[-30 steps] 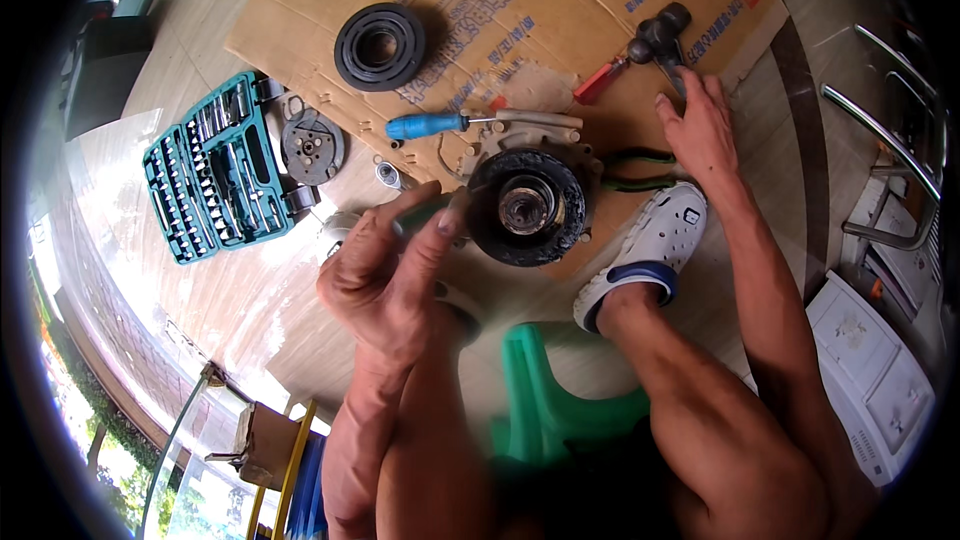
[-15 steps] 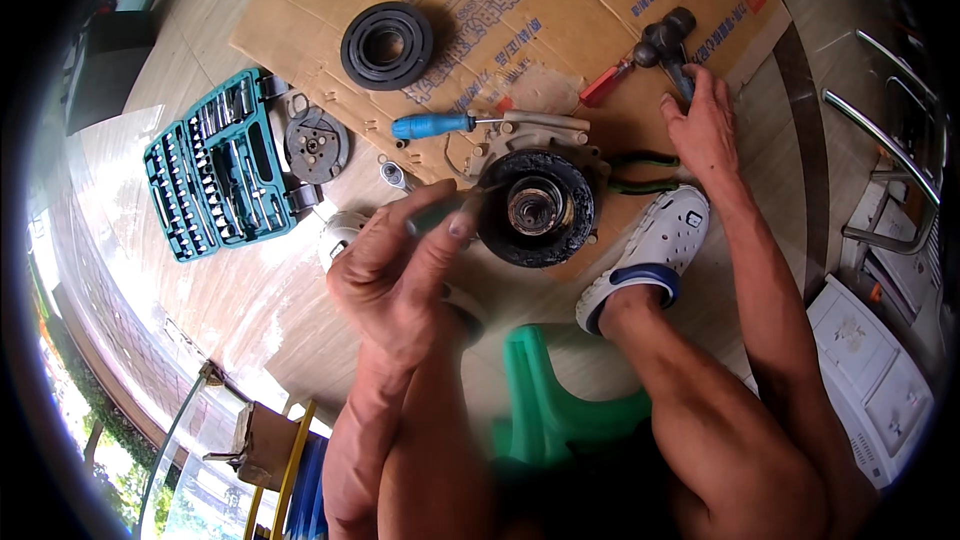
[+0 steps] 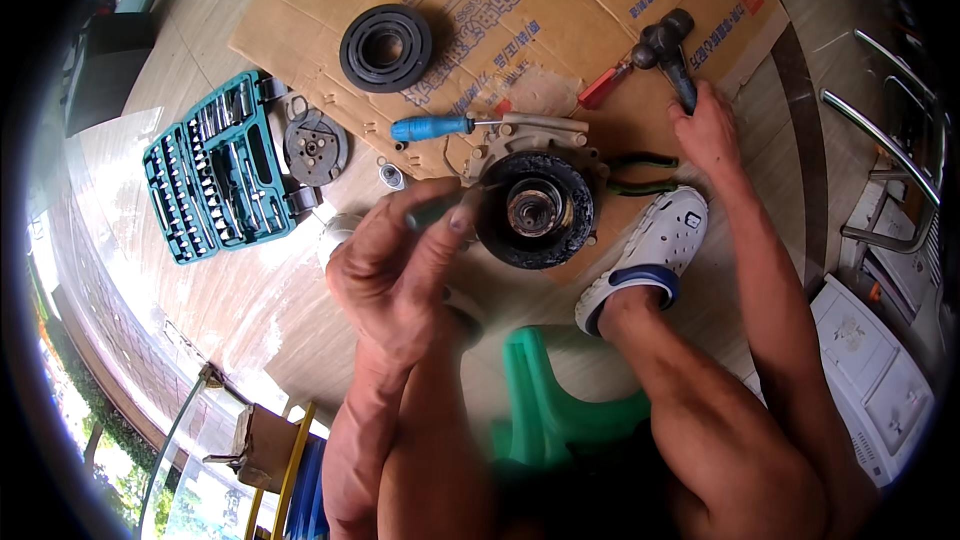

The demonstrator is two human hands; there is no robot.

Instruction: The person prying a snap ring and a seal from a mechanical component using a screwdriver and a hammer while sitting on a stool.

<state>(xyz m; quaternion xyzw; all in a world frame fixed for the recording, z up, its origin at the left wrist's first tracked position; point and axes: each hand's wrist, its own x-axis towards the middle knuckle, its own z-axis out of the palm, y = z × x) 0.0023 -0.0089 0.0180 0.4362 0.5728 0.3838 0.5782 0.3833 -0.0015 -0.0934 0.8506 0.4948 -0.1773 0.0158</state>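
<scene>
My left hand [image 3: 395,260] grips a small greenish tool [image 3: 430,211], partly hidden by the fingers, at the left edge of a metal housing [image 3: 548,127] with a greasy black pulley ring [image 3: 567,220] and inner hub [image 3: 532,208]. My right hand [image 3: 707,135] has its fingers round the handle of a hammer [image 3: 662,43], which lies on the cardboard. A red screwdriver [image 3: 604,84] is beside the hammer head, a blue screwdriver [image 3: 430,127] rests above the housing, and green-handled pliers [image 3: 640,184] lie to its right.
Cardboard [image 3: 300,10] covers the floor, with a black pulley [image 3: 386,48] on it. A teal socket case [image 3: 213,169], round plate [image 3: 316,145] and ratchet [image 3: 391,175] are at left. My clog [image 3: 660,240], a green stool [image 3: 530,390] and chrome tubing [image 3: 870,130] are near.
My right hand has closed its fingers further round the hammer handle, moving slightly down it. My left hand shifted slightly right early on, then stayed almost still with the greenish tool.
</scene>
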